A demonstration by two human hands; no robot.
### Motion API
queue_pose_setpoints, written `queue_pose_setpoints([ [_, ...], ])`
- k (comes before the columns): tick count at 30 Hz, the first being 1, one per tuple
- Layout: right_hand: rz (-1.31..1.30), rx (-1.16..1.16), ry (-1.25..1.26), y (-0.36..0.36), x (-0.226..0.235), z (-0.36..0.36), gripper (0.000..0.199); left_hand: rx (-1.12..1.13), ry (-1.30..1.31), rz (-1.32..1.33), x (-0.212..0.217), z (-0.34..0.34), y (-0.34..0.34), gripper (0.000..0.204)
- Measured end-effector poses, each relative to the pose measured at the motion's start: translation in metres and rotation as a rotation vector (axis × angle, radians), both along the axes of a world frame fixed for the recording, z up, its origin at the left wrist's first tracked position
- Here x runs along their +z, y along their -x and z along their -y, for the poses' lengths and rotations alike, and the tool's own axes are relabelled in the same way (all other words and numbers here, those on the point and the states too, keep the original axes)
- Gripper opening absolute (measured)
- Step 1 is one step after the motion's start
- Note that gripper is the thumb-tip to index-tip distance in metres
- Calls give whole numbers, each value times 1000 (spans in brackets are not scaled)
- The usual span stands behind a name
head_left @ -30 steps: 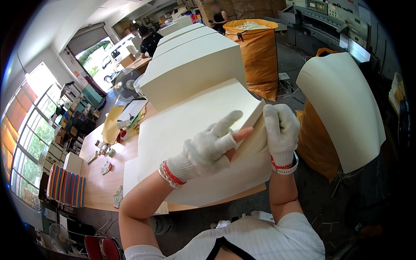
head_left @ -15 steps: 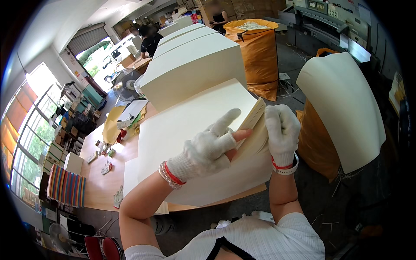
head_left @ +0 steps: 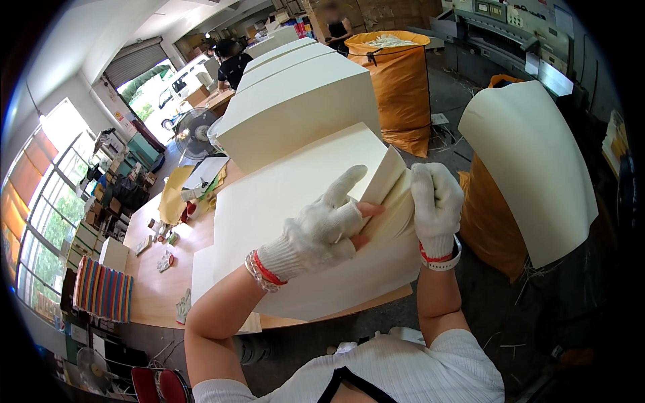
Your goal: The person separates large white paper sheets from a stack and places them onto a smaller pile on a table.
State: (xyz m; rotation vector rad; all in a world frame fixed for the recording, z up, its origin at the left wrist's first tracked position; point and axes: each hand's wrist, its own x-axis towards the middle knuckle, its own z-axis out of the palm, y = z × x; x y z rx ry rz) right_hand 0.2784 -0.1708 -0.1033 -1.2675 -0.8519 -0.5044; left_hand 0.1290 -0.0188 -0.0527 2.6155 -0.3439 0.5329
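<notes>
A thick stack of cream paper sheets (head_left: 282, 195) lies on a wooden table (head_left: 154, 289) in front of me. My left hand (head_left: 322, 225), in a white knit glove with bare fingertips, rests on the stack's near right corner with fingers spread. It lifts a bundle of sheet corners (head_left: 384, 178) off the pile. My right hand (head_left: 437, 205), gloved the same way and wearing a white wristband, grips the right edge of the fanned sheets just beside it.
Taller cream paper stacks (head_left: 302, 107) stand behind. An orange sack (head_left: 400, 87) of scraps is at the back; curved cream sheets (head_left: 537, 168) drape over another sack on the right. A fan (head_left: 195, 131), small items and a striped bundle (head_left: 101, 289) sit left. Two people stand far back.
The lifted sheet corners rose slightly and my hands shifted a little; otherwise the scene is the same.
</notes>
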Motion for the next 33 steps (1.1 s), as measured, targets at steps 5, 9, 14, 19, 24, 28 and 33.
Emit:
queue_pose_setpoints([
  [5,-22,4,-9,-1,-3,-2,17,33,-151,-25,8,7,-2,29],
  [9,-7,-23,-3,0,0,-2,17,-22,41,-48,9,5,1,32],
  [14,27,-31,-19,-3,-2,-2,16,71,37,-105,13,9,1,35],
  [19,-32,59,-38,1,-1,0,16,35,43,-39,6,4,0,38],
  [24,-67,46,-30,1,-2,-1,17,-66,-111,9,11,5,-3,45],
  [28,-62,23,-30,-2,-4,-2,19,12,13,-99,16,8,1,38],
  [33,-35,28,-54,-3,-6,-4,20,58,62,-87,13,11,2,34],
])
